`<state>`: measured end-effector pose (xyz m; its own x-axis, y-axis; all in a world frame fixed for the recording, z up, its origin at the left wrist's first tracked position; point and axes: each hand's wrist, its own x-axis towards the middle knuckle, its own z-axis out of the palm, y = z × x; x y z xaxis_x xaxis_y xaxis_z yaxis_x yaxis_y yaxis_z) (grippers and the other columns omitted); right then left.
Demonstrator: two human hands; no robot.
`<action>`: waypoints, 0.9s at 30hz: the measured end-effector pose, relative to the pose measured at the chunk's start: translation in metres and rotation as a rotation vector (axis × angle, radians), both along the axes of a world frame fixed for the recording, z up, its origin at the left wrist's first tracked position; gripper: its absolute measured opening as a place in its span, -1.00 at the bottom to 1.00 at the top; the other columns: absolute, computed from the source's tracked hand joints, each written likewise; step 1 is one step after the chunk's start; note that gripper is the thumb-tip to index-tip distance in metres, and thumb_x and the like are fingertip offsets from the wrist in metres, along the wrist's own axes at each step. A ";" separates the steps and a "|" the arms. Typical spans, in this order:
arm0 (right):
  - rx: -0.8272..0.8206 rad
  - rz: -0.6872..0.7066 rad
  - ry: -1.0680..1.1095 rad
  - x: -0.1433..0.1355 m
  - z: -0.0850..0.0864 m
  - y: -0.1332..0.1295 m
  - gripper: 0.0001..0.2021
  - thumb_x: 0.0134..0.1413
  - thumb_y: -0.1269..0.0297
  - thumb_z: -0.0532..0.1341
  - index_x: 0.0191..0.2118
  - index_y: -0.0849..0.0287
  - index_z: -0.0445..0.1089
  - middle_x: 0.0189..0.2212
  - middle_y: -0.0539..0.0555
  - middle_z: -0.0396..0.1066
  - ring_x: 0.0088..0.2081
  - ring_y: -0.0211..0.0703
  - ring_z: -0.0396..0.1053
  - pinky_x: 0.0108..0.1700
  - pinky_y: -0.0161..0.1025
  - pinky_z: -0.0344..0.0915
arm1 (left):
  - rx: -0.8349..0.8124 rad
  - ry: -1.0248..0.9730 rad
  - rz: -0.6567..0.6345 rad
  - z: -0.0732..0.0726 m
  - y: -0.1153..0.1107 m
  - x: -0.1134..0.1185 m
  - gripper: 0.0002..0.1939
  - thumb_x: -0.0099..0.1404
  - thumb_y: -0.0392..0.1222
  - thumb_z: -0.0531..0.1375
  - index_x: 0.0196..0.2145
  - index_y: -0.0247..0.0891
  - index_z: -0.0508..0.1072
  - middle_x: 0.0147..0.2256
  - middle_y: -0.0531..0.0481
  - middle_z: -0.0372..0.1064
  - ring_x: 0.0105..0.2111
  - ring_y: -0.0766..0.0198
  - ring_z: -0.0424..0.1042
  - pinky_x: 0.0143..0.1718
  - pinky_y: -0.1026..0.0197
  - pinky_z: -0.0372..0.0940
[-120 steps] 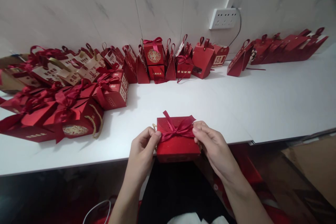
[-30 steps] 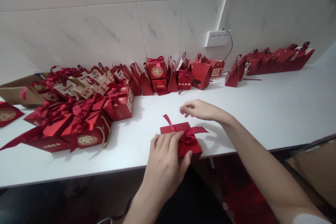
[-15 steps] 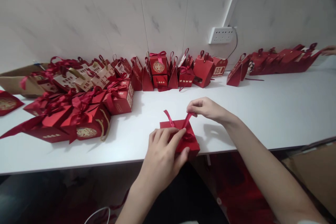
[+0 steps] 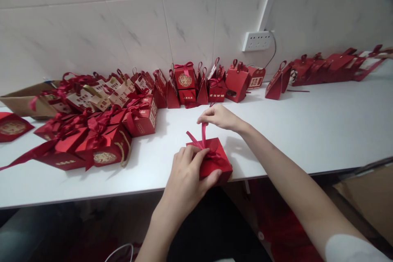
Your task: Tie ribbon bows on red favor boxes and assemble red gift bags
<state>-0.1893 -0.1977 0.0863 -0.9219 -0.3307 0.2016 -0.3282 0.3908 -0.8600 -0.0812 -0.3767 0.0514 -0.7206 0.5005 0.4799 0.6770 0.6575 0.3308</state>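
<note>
Right fingers [image 4: 205,118] have moved leftward, pinching a ribbon [image 4: 203,133]; left fingers [image 4: 199,158] grip the box [image 4: 223,166], partly hiding it.

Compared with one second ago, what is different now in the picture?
The right hand, free before, has taken hold of a ribbon end and lifted it up and leftward. Another person's hand has appeared at the right edge. The left hand stays on the red box; the boxes near the wall socket look unmoved.

Left fingers [image 4: 200,158] hold red box [image 4: 223,164]; right fingers [image 4: 205,118] pinch ribbon [image 4: 203,134].
</note>
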 end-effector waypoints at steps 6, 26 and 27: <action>0.193 -0.064 0.045 0.005 -0.010 -0.002 -0.88 -0.01 0.31 0.24 -0.43 0.24 0.50 -0.42 0.08 0.51 -0.32 -0.17 0.42 -0.21 -0.24 0.28 | 0.000 -0.095 0.009 0.008 -0.001 -0.002 -0.62 0.20 -0.12 0.21 -0.04 -0.28 0.37 -0.18 -0.11 0.30 -0.18 0.11 0.28 -0.10 0.00 0.27; 0.191 -0.488 0.043 0.128 -0.011 -0.011 -0.80 0.06 0.18 0.19 -0.51 0.13 0.34 -0.54 -0.03 0.30 -0.51 -0.27 0.24 -0.42 -0.31 0.19 | 0.034 -0.139 0.031 0.020 0.006 -0.014 -0.88 0.23 -0.26 0.18 -0.27 -0.25 0.49 -0.35 -0.04 0.37 -0.29 0.21 0.35 -0.23 0.14 0.31; 0.189 -0.487 0.030 0.128 -0.011 -0.011 -0.76 0.07 0.13 0.18 -0.51 0.13 0.35 -0.53 -0.02 0.32 -0.50 -0.26 0.25 -0.42 -0.30 0.19 | 0.030 -0.126 0.037 0.020 0.007 -0.014 -0.88 0.22 -0.25 0.18 -0.27 -0.26 0.49 -0.36 -0.04 0.37 -0.30 0.21 0.35 -0.24 0.14 0.31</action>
